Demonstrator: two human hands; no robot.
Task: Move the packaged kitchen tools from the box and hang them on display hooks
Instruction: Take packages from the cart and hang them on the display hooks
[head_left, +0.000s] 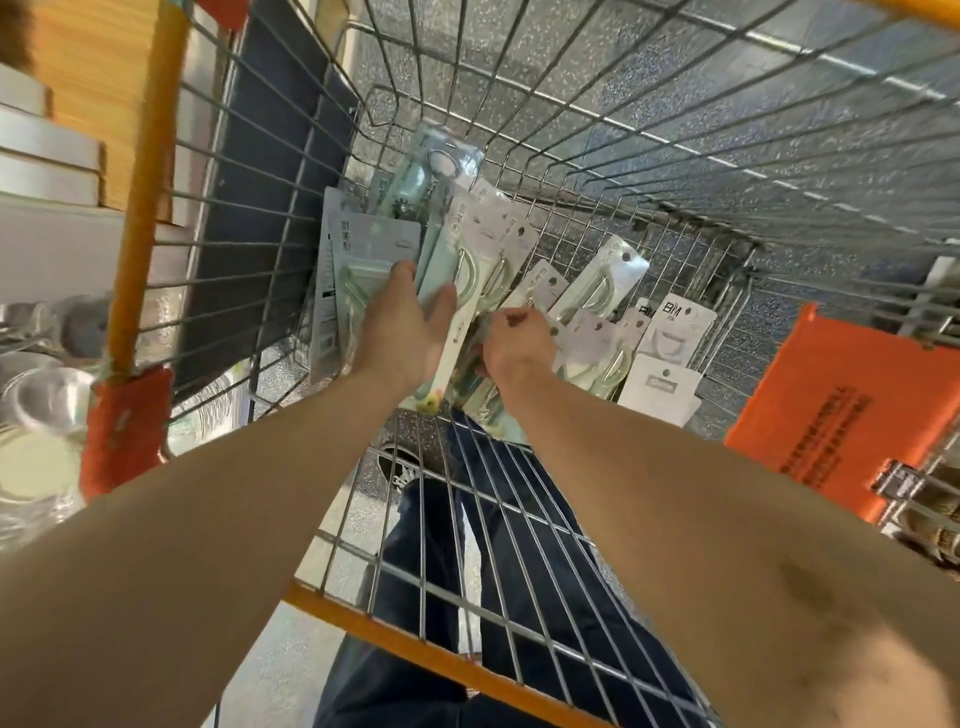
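Wire cart (143, 208): orange-framed; a person leans in over its near rim with both arms, packaged kitchen tools on its floor.
Loose packs (597, 283): spread over the right half of the floor, flat or leaning, long axes running from near-left to far-right, hang-hole cards at the far end.
Bundle (371, 260): a fan of packs upright by the left wall, cards pointing up and away from the person.
Left hand (410, 332): wrapped round the bundle's lower part, thumb (447, 304) across the front, the other fingers mostly hidden behind.
Right hand (519, 345): just beside the left, fingers (511, 316) curled down and seemingly pinching the near edge of one pack (543, 283) at the pile's left corner.
Key relation: the other loose packs lie right of and beyond the right hand's fingers, so it is the nearer hand; a reach would likely run along their long axis towards the cards.
Hooks: not in view; judging by the stock in the cart, much hanging is yet to be done.
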